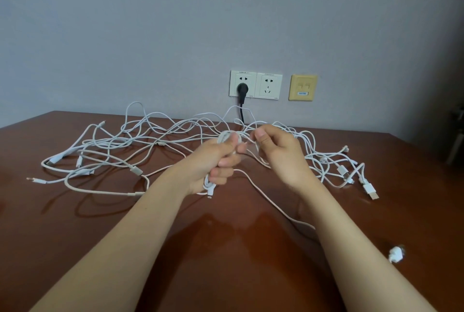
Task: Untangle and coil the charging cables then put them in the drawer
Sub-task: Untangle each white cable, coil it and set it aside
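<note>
Tabletop (226, 249), cable tangle (175, 132) near far edge

Glossy brown tabletop (75, 224) meets a grey wall (150, 23); far side, a black plug (242, 89) sits in the left white socket (241, 76), with a second socket (268, 86) and a yellow plate (303, 87) to the right

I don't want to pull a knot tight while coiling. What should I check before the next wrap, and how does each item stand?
1. Left hand has a grip on the coil: ok, fingers are curled round it.
2. Right hand holds the strand: ok, pinched between thumb and finger.
3. Strand free of the tangle: cannot tell, it runs in among crossing cables.
4. Connector end accounted for: ok, it hangs below the left hand.
5. Black cord clear of the white cables: cannot tell, white loops cross in front of it.
6. Drawer within reach: cannot tell, none is in view.
</note>
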`<state>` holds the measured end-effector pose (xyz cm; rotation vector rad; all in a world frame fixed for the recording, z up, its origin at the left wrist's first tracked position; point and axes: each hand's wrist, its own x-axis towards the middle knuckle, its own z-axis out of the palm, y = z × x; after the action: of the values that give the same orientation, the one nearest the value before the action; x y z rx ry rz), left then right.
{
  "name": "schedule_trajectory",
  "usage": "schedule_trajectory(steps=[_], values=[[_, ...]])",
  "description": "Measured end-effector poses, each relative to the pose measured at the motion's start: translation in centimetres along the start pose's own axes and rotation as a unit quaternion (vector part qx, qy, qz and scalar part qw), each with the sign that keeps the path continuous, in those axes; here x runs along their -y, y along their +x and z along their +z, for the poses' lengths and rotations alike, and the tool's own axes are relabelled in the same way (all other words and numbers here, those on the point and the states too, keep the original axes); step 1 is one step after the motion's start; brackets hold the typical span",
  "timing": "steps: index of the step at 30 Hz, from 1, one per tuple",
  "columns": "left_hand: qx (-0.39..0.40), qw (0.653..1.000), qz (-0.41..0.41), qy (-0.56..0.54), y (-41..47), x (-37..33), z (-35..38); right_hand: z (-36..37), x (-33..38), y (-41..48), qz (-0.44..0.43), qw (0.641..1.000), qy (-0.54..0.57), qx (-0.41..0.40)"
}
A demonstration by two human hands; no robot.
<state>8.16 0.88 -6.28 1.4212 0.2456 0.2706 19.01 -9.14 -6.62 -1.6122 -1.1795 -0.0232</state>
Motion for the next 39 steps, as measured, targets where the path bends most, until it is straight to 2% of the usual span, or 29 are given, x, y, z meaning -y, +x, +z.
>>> schedule_trajectory(steps=[5,9,11,14,17,22,24,26,28,31,34,36,39], values=[[-0.086,0.994,0.034,-0.057,0.4,-0.2,0.0,0.1,0.8,0.2,0.088,0.982,0.167,0.033],[-0.137,0.987,0.039,-0.074,0.7,-0.2,0.3,-0.7,1.7,0.4,0.214,0.915,0.317,0.126],[-0.139,0.987,0.034,-0.076,0.6,-0.2,0.3,-1.0,1.8,0.4,0.256,0.897,0.326,0.155],[-0.136,0.989,0.015,-0.063,0.6,0.0,0.5,-1.0,2.0,0.3,0.294,0.905,0.262,0.162],[-0.125,0.992,-0.002,-0.013,0.6,0.2,0.9,-0.6,1.8,0.2,0.280,0.938,0.155,0.134],[-0.068,0.996,-0.001,0.058,0.6,0.5,1.4,0.4,1.4,0.0,0.128,0.988,0.024,0.081],[-0.048,0.997,-0.004,0.062,0.4,0.3,1.4,0.4,0.9,-0.1,0.056,0.993,-0.077,0.069],[-0.029,0.996,-0.009,0.081,0.3,0.3,1.4,0.3,0.8,-0.2,0.020,0.991,-0.121,0.053],[-0.018,0.994,-0.008,0.110,0.2,0.3,1.6,0.2,0.7,-0.2,0.015,0.994,-0.093,0.053],[-0.010,0.995,0.010,0.099,0.1,0.4,1.8,0.2,1.1,0.0,0.074,0.993,0.054,0.073],[-0.011,0.998,0.032,0.049,0.0,0.2,1.8,-0.1,1.7,0.0,0.153,0.958,0.221,0.100],[-0.023,0.998,0.051,0.029,0.0,0.2,1.6,0.0,2.1,-0.1,0.172,0.952,0.230,0.103],[-0.076,0.995,0.068,-0.002,0.3,0.1,1.5,0.4,1.7,-0.1,0.207,0.956,0.186,0.091]])
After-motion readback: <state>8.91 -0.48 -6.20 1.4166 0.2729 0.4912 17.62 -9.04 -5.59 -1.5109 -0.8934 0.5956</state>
